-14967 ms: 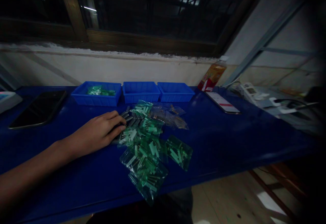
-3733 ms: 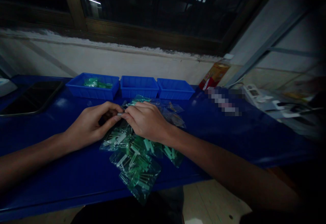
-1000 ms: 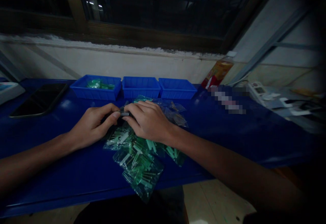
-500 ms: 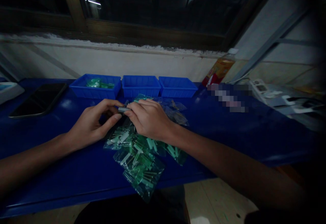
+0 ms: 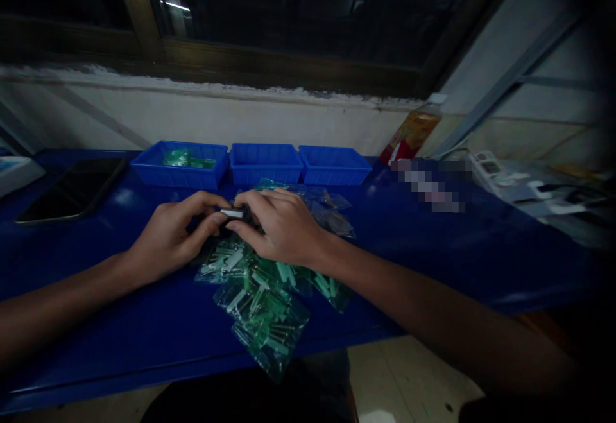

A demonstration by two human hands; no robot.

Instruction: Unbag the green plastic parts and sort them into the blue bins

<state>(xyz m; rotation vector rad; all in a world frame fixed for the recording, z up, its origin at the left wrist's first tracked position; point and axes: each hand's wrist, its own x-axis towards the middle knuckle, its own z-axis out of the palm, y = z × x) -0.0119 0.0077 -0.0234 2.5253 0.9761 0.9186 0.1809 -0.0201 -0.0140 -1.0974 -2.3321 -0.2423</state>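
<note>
A small dark oblong piece with a pale strip on its face (image 5: 234, 214) is held between my two hands, above the heap of packets. Thumb and fingertips of my left hand (image 5: 176, 230) pinch its left end. On the other end, the thumb and forefinger of my right hand (image 5: 279, 224) close from the right; its exact kind is not clear. Below and around them lie clear plastic bags with green pieces and screws (image 5: 267, 304). Other bags, with brownish metal pieces (image 5: 337, 221), lie behind my right hand, which covers part of the heap.
Three blue bins stand along the wall: the left bin (image 5: 139, 165) contains green bags, beside a middle bin (image 5: 266, 169) and a right bin (image 5: 334, 169). A phone (image 5: 72, 189) lies at left. A drink bottle (image 5: 414, 131) and a power strip (image 5: 488, 165) are at right on the blue table (image 5: 158, 327).
The piece between my hands has turned, so its pale strip and dark body show more. My right thumb and forefinger have spread wider around it. The bags and bins have stayed put.
</note>
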